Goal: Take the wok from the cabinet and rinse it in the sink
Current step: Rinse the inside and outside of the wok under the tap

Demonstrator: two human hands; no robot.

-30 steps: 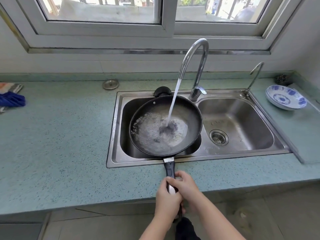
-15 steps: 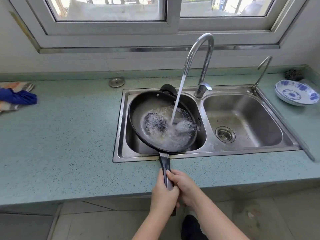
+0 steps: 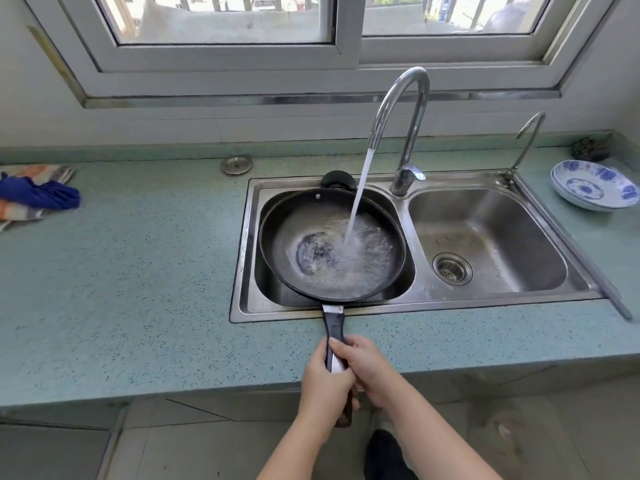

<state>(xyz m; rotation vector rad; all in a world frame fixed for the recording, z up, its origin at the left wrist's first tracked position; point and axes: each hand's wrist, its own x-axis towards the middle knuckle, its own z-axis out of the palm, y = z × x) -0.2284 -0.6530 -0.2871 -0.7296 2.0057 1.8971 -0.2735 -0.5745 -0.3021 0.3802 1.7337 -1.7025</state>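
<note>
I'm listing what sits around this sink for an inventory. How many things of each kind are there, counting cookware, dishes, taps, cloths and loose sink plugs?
Cookware: 1, the wok
Dishes: 1 visible, the blue-and-white bowl; it may be a stack
Taps: 2, the big tap and the small tap
Cloths: 2, the blue cloth on the striped cloth
Sink plugs: 1, the metal plug
Total: 7

You face a speckled teal counter [image 3: 131, 271] under a white-framed sliding window [image 3: 346, 46] bright with daylight, pale wall [image 3: 41, 109] around it, grey tiled floor [image 3: 207, 445] below.
</note>
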